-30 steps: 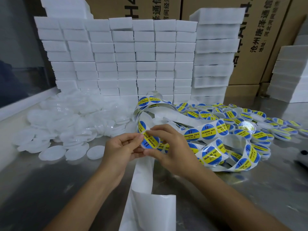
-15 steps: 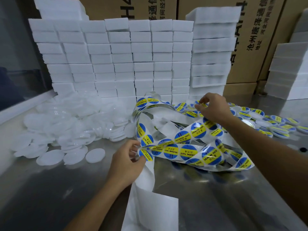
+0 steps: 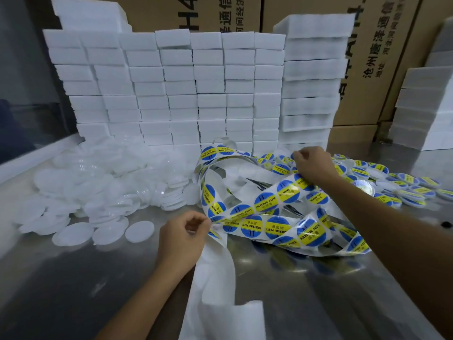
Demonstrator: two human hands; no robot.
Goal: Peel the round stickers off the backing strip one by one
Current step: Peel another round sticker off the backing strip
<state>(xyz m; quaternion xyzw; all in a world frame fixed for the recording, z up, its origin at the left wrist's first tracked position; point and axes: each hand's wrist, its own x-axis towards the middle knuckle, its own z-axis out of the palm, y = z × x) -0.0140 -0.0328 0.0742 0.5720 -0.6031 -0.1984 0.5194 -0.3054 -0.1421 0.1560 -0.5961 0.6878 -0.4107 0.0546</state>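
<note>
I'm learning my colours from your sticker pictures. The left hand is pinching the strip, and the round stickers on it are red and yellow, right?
Not quite. The head view shows the round stickers are blue and yellow, not red and yellow. The rest is right: the left hand pinches the backing strip in its fingers.

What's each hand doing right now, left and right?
Left hand: closed, pinching the white paper backing strip of blue-and-yellow round stickers at its near end.
Right hand: fingers curled over the labelled lids at the back; whether they hold anything cannot be told.
</note>
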